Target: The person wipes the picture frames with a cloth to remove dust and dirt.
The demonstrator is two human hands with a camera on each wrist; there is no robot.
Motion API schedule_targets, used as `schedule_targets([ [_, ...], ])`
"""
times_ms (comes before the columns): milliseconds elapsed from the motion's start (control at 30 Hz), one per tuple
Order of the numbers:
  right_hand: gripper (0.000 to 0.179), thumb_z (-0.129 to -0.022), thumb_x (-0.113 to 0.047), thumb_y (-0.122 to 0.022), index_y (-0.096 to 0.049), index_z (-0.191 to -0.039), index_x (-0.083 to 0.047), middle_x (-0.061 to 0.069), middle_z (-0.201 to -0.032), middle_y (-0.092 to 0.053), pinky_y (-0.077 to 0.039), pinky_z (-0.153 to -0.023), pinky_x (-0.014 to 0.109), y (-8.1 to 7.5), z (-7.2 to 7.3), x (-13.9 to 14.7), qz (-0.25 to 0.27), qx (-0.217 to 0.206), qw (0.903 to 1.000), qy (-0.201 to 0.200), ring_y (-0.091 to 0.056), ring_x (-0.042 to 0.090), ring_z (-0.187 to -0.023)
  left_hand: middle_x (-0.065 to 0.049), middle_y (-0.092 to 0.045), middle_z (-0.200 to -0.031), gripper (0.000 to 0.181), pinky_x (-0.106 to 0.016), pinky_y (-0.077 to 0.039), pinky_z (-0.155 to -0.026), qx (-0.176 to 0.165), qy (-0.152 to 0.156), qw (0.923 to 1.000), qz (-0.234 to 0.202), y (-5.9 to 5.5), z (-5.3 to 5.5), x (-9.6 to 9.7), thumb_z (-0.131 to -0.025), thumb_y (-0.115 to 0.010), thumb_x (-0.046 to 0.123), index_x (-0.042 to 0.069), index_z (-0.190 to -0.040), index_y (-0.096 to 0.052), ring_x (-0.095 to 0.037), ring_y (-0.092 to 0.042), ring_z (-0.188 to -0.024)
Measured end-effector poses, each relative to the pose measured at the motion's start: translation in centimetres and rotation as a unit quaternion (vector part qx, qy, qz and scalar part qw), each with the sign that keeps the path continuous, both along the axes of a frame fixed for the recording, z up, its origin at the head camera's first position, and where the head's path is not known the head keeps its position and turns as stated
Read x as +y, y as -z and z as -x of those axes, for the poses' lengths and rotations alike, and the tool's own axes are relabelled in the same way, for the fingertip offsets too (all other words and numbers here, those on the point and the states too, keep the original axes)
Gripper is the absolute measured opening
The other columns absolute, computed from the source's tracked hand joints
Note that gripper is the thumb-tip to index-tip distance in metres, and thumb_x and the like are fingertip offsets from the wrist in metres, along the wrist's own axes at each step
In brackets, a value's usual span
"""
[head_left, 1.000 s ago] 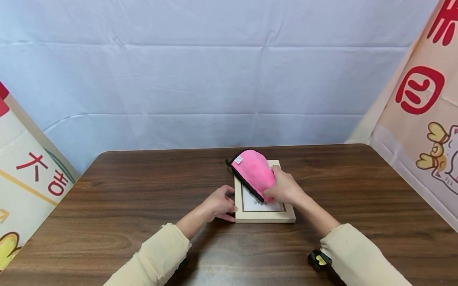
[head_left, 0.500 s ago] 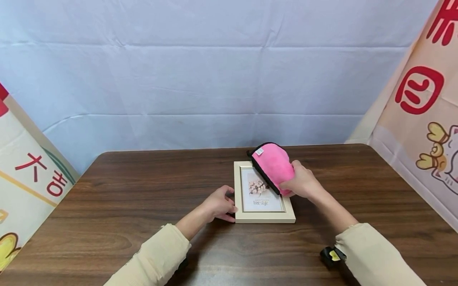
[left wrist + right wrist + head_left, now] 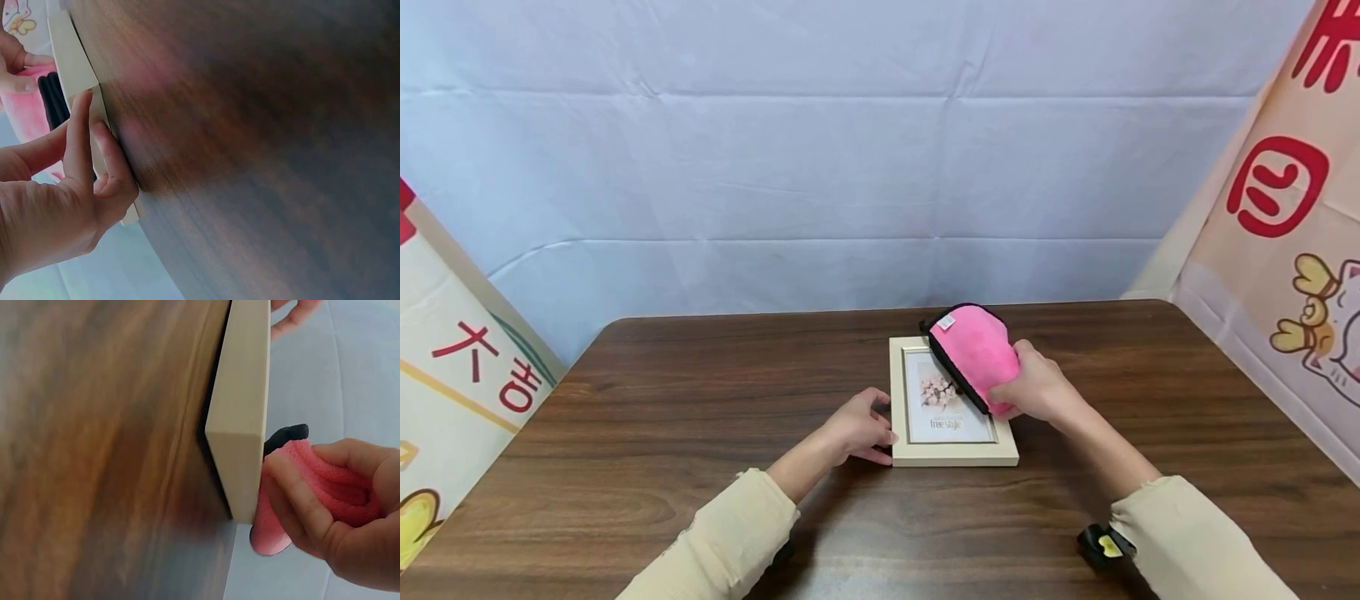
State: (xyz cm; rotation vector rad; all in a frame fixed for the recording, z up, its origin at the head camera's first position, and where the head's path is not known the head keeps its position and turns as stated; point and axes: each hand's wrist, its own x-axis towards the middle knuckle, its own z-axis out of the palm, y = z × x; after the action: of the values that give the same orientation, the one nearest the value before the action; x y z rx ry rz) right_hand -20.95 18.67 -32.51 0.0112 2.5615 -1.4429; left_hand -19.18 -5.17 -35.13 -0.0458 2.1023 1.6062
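A cream picture frame (image 3: pixel 953 454) lies flat on the table, with a blossom print and the words "free style" inside. My left hand (image 3: pixel 859 429) rests against its left side, the extended fingers (image 3: pixel 78 137) touching that edge. With thumb and fingers, my right hand (image 3: pixel 1037 387) grips a pink plush cloth (image 3: pixel 976 350) that has black edging and a white tag. The cloth covers the frame's upper right part. In the right wrist view, the pink cloth (image 3: pixel 300 481) is bunched between thumb and fingers beside the frame's edge (image 3: pixel 237 381).
The dark wood table (image 3: pixel 700 375) extends around the frame on all sides. A pale blue cloth backdrop (image 3: pixel 820 167) hangs behind it. Printed banners stand at the left (image 3: pixel 467 367) and right (image 3: pixel 1285 250).
My right hand has wiped the pink cloth rightward across the frame, uncovering the print, then slid it slightly nearer. The left hand and the frame have stayed in place.
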Motion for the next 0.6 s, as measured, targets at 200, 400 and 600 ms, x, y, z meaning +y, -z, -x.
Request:
schedule_targets([
  [200, 0.06, -0.068, 0.001, -0.063, -0.031, -0.118, 0.01, 0.024, -0.087, -0.055, -0.058, -0.057, 0.034, -0.3, -1.4, -0.4, -0.033, 0.01, 0.9994, -0.004, -0.064, 0.023, -0.056, -0.016, -0.045, -0.092, 0.055, -0.034, -0.058, -0.058, 0.0, -0.002, 1.0, 0.003, -0.1, 0.0, 0.0, -0.079, -0.055, -0.017, -0.003, -0.128, -0.035, -0.02, -0.053, -0.07],
  [400, 0.057, -0.066, -0.006, -0.069, -0.037, -0.112, 0.007, 0.017, -0.086, -0.056, -0.053, -0.062, 0.032, -0.7, -2.9, -1.2, -0.1, 0.042, 0.9939, -0.019, -0.059, 0.024, -0.07, -0.017, -0.045, -0.092, 0.055, -0.035, -0.058, -0.058, 0.002, -0.002, 1.0, 0.001, -0.1, -0.1, 0.0, -0.078, -0.055, -0.018, -0.004, -0.128, -0.035, -0.02, -0.053, -0.07],
  [600, 0.052, -0.067, -0.002, -0.069, -0.038, -0.108, 0.006, 0.018, -0.087, -0.054, -0.056, -0.059, 0.032, -0.8, -4.1, -2.7, -0.059, 0.033, 0.9972, -0.031, -0.06, 0.022, -0.068, -0.016, -0.046, -0.089, 0.055, -0.035, -0.058, -0.059, 0.005, -0.002, 1.0, -0.007, -0.2, -0.2, -0.1, -0.078, -0.054, -0.018, -0.004, -0.128, -0.035, -0.019, -0.053, -0.067],
])
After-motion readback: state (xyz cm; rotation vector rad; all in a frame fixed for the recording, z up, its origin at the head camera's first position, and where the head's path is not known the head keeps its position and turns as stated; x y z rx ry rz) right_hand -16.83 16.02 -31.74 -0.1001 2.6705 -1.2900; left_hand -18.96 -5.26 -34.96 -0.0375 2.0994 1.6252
